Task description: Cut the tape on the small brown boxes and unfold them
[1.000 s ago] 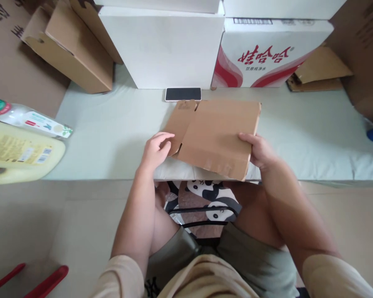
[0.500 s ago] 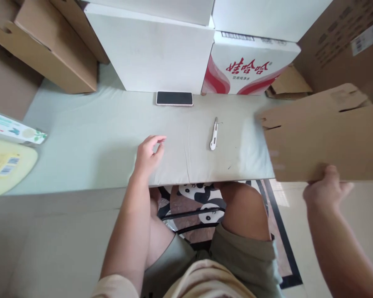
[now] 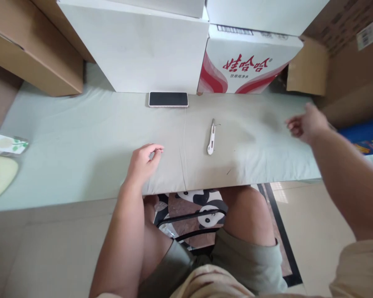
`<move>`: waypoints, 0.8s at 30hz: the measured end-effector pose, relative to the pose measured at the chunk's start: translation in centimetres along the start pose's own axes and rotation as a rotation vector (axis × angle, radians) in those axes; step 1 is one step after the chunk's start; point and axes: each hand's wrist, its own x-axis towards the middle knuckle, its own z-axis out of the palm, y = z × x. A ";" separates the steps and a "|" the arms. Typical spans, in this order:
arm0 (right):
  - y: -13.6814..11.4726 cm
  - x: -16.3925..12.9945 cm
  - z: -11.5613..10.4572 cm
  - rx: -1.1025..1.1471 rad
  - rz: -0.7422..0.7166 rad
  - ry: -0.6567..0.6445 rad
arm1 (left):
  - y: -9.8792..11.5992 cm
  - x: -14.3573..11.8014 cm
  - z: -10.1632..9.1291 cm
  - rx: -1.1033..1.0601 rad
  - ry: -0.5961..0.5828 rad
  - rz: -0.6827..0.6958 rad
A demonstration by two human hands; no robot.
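My left hand point(image 3: 144, 163) rests near the table's front edge, fingers curled and thumb close to the index finger, nothing seen in it. My right hand point(image 3: 307, 123), slightly blurred, is over the right side of the table with bent fingers and nothing visible in its grip. Between the hands lies a white utility knife point(image 3: 211, 138), its tip pointing to the back. A phone point(image 3: 168, 99) with a dark screen lies against the white boxes. Behind my right hand a brown cardboard flap point(image 3: 307, 68) stands beside the red-and-white printed carton point(image 3: 248, 66).
White boxes point(image 3: 136, 49) are stacked along the back of the table point(image 3: 81, 136). Brown cartons point(image 3: 49, 62) stand at the left and more at the far right. A blue printed package point(image 3: 369, 134) is by my right forearm. A pale yellow pack point(image 3: 1, 178) lies at the left edge.
My right hand has let go of the flat brown cardboard box and moved up and left over the table. The flap beside the carton now stands higher. My left hand has barely moved.
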 end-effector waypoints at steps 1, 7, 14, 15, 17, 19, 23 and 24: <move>1.0 -1.6 0.5 -0.037 0.110 -0.054 | 0.2 -0.1 -0.2 0.006 -0.011 -0.013; 5.4 -11.6 1.3 -0.153 0.329 -0.260 | 1.1 -1.3 -1.1 -0.011 -0.067 -0.033; 3.2 -16.9 2.8 -0.327 0.158 -0.378 | 0.9 -2.7 -1.9 -0.118 -0.010 0.022; 2.4 -17.1 3.6 -0.355 0.115 -0.401 | 0.8 -2.9 -2.2 -0.133 -0.001 0.027; 0.6 -17.4 6.0 -0.406 0.022 -0.454 | 0.7 -3.2 -2.7 -0.150 0.021 0.040; -1.2 -17.6 9.2 -0.447 -0.072 -0.519 | 0.4 -3.3 -3.3 -0.153 0.038 0.043; -4.7 -18.1 17.2 -0.504 -0.250 -0.667 | -0.1 -3.3 -4.6 -0.182 0.069 0.027; -5.7 -18.2 19.5 -0.520 -0.291 -0.704 | -0.2 -3.3 -4.9 -0.189 0.079 0.023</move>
